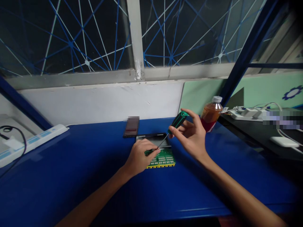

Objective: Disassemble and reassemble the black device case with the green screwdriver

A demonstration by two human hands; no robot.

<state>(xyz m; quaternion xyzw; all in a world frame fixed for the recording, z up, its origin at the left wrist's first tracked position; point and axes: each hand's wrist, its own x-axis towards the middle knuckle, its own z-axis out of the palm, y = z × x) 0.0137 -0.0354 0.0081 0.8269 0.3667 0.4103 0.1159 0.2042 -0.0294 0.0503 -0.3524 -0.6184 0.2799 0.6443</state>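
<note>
My right hand (191,135) grips a screwdriver (178,121) by its green and black handle, with fingers wrapped round it. The thin shaft slants down and left to the fingertips of my left hand (142,156). My left fingers are pinched together around the shaft's tip; whatever they hold there is hidden or too small to make out. Below both hands lies a green circuit board (165,156) with rows of pale parts and a yellow toothed strip on its near edge. A black-rimmed tray-like case (168,142) lies just behind the board, partly covered by my left hand.
A dark phone-like slab (131,126) lies near the wall on the blue table (94,189). To the right stands a bottle (211,113) of orange-brown drink. A white power strip (35,143) lies at left; plugs and cables (255,113) sit on a dark surface at right.
</note>
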